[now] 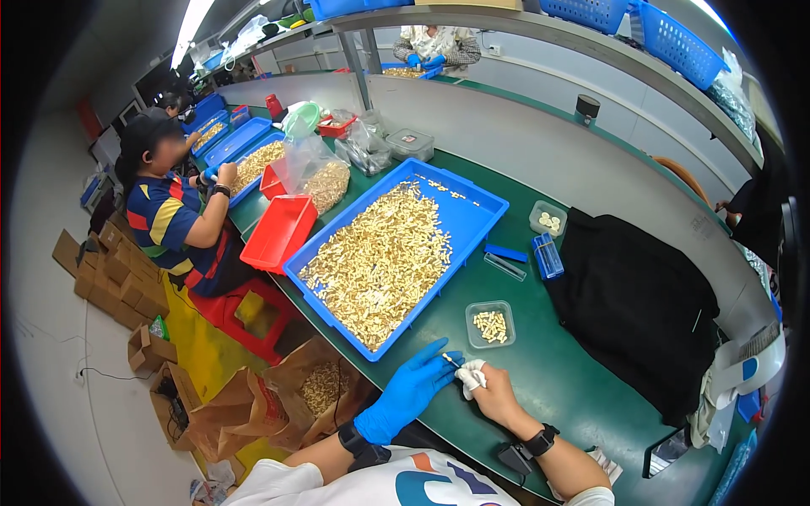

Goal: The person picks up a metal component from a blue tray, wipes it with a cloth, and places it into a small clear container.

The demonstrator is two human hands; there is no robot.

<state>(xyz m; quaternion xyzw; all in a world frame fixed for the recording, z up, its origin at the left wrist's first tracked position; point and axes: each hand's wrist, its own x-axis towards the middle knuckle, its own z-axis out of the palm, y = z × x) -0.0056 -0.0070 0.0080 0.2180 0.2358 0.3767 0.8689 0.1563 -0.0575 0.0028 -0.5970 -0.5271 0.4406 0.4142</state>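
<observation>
My left hand [415, 386], in a blue glove, pinches a small brass-coloured metal part [449, 358] at its fingertips. Close beside it, my bare right hand [496, 398] grips a bunched white cloth [470, 376], pressed near the same part. Just beyond both hands, a clear square plastic tub [473, 329] holds several similar parts. Farther off to the left, a large blue tray [483, 216] carries a wide heap of these brass-coloured parts [380, 266].
A red bin [276, 236] stands left of the tray. Black cloth [633, 295] covers the bench at right, near a blue box [547, 255] and a small tub [540, 221] of white discs. A phone [666, 451] lies lower right. A co-worker [181, 190] sits left.
</observation>
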